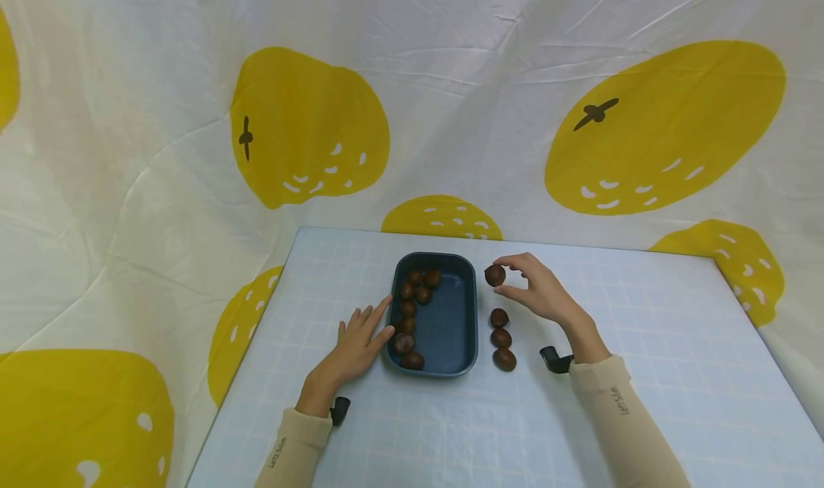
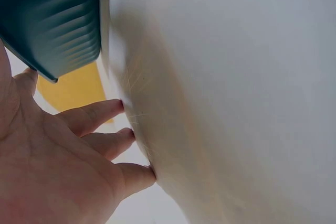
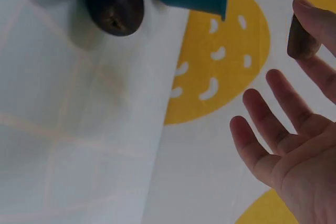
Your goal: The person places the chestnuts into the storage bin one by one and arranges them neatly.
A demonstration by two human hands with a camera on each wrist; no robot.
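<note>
A dark blue-green tray (image 1: 458, 316) holds several brown chestnuts (image 1: 408, 308) along its left side and upper end. At its left rim lies my left hand (image 1: 350, 353), thumb and index finger touching the rim. In the left wrist view this hand (image 2: 68, 150) has its other fingers spread, tips against the tabletop. Thumb and index finger of my right hand (image 1: 543, 288) pinch one chestnut (image 1: 495, 275) above the table, right of the tray. The right wrist view shows that chestnut (image 3: 303, 40) between the fingertips, the remaining fingers of the hand (image 3: 294, 153) extended.
Three chestnuts stand in a column right of the tray, the middle one (image 1: 501, 338) below my right hand. The table (image 1: 656, 345) has a pale checked cover. Behind it hangs a white cloth (image 1: 450, 130) with large yellow fruit prints.
</note>
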